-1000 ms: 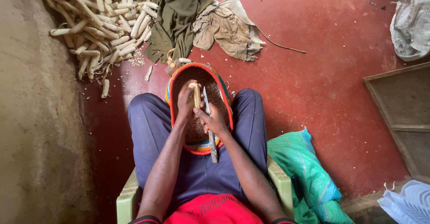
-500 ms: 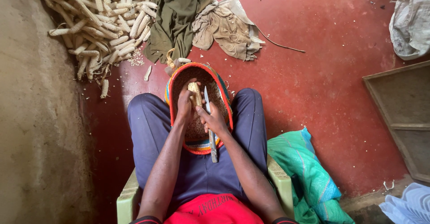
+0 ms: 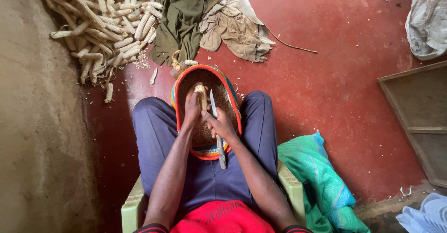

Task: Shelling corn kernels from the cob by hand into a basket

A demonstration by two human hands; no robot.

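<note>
Red floor (image 3: 326, 74); earthen wall (image 3: 32, 121)

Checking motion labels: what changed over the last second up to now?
Little. The left hand turned the maize cob slightly and shifted a touch toward the body; the right hand edged up with the knife. Nothing taken or let go. Basket, cob pile and cloths stayed put.

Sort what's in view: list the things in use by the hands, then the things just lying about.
In use:
left hand gripping a corn cob
right hand holding a knife
woven basket on the lap

Lying about:
pile of corn cobs
green cloth
tan cloth
green sack
wooden frame
white bags
</note>
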